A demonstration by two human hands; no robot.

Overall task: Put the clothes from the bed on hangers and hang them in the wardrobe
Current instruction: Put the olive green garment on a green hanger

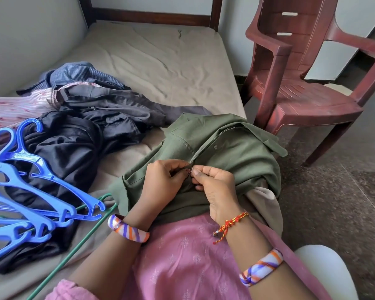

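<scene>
**Early days: first shirt still on our lap**

We judge the job barely begun: the bed (160, 53), its beige sheet wrinkled, still carries a heap of dark clothes (80, 131), slack and glossy in places, plus striped fabric behind. The wardrobe is out of view. The green shirt (221, 152), matte cotton, lies across our lap at the bed's edge. Blue plastic hangers (26, 182) lie tangled on the heap, unused. Our left hand (162, 180) and right hand (214, 187) both pinch the shirt's placket at a small button.
</scene>
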